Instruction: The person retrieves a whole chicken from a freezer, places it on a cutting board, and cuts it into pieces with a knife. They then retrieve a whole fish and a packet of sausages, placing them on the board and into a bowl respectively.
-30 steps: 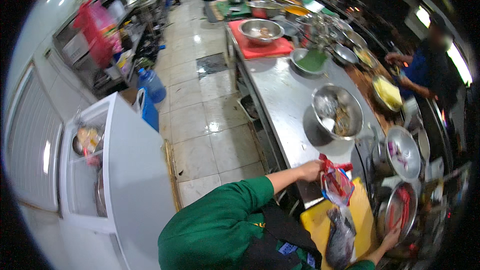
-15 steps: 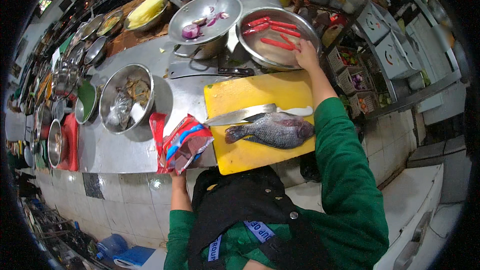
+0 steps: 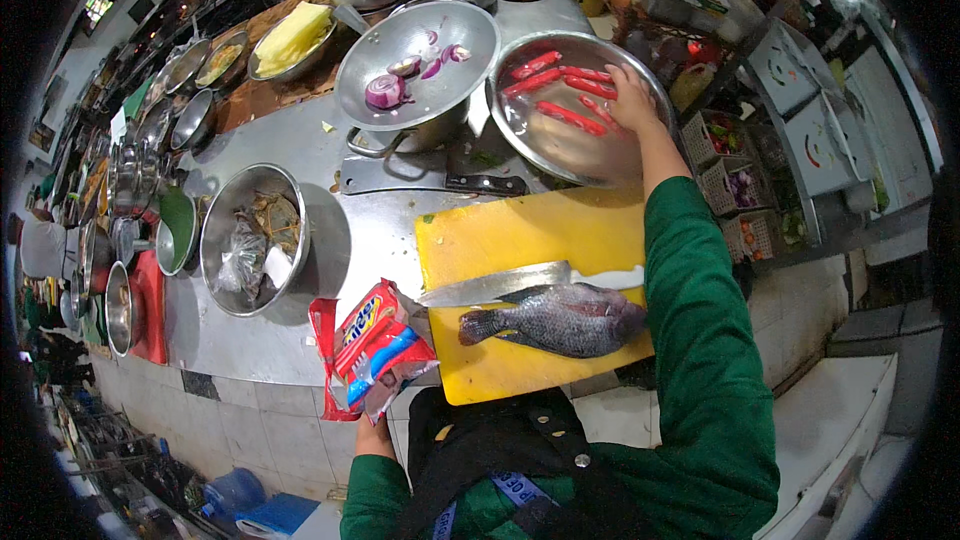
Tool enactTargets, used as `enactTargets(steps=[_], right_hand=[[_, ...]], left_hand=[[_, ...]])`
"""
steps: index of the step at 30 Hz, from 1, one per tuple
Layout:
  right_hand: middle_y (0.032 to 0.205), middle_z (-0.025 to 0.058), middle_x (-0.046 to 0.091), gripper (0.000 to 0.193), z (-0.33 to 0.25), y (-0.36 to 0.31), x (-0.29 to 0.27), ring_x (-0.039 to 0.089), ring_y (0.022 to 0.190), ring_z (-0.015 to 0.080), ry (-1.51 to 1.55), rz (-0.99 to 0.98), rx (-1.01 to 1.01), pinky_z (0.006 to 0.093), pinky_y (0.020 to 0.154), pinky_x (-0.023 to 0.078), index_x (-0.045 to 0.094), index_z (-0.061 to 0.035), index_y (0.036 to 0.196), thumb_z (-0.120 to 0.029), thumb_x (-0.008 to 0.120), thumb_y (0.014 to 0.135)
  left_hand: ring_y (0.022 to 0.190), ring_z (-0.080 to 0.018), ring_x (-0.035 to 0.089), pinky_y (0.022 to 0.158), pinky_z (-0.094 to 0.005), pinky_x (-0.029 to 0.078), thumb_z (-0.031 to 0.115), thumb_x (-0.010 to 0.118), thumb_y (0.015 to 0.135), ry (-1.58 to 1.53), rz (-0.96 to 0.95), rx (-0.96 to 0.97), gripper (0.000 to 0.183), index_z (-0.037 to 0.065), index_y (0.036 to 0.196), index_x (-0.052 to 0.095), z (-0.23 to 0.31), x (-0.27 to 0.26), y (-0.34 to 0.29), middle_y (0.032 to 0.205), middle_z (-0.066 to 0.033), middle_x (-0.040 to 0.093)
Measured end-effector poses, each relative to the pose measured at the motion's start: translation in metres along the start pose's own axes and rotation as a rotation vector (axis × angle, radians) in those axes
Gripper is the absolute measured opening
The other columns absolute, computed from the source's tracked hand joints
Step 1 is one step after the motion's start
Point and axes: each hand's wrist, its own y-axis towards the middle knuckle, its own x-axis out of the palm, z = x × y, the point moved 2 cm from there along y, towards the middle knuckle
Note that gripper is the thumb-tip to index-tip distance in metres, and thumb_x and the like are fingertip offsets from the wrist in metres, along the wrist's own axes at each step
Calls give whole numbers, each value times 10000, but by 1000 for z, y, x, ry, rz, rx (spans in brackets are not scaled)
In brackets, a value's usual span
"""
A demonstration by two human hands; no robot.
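Note:
My left hand [image 3: 373, 432] grips a torn red, white and blue plastic packet [image 3: 375, 355] from below, holding it up at the table's near edge; the packet hides most of its fingers. Inside the far metal bowl [image 3: 505, 155], my right hand [image 3: 632, 100] reaches over the right side with fingers spread, by several red sausages [image 3: 570, 118] lying in cloudy liquid. Whether a fingertip touches a sausage is hard to tell. Below that bowl lies a yellow cutting board [image 3: 540, 230] bearing a whole dark fish [image 3: 565, 320] and a white-handled knife [image 3: 495, 285].
Left of the sausage bowl, a metal colander [image 3: 465, 90] with cut red onion rests on a pot. A cleaver [image 3: 395, 175] lies below it. Another steel bowl [image 3: 210, 265] holds a tied plastic bag and scraps. A basin of yellow strips [image 3: 295, 40] stands farther back.
My right hand has moved farther into the bowl, over the sausages, its fingers spreading. The packet in my left hand has turned slightly, showing more of its printed face. The whole view has shifted.

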Motion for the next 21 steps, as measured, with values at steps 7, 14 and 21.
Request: enactTargets(steps=[7, 14, 21], right_hand=[[1260, 164, 478, 478, 2, 25, -5, 531, 1105, 356, 111, -37, -11, 437, 900, 458, 519, -109, 1208, -93, 703, 767], [823, 115, 621, 384, -4, 19, -22, 627, 820, 240, 414, -415, -225, 369, 724, 482, 580, -44, 1054, -66, 720, 697], [956, 208, 659, 417, -11, 22, -12, 644, 933, 335, 302, -431, -141, 400, 807, 504, 605, -71, 1094, -62, 655, 681]], left_hand=[[1033, -206, 590, 911, -344, 467, 55, 654, 790, 25, 12, -40, 348, 30, 1132, 596, -5, -6, -9, 1106, -99, 627], [1029, -202, 589, 907, -340, 468, 53, 657, 792, 27, 27, -57, 349, 30, 1134, 591, -6, -7, -11, 1104, -95, 624], [1025, -197, 588, 904, -337, 469, 51, 661, 794, 22, 28, -51, 351, 30, 1137, 587, -7, -3, -9, 1103, -91, 622]])
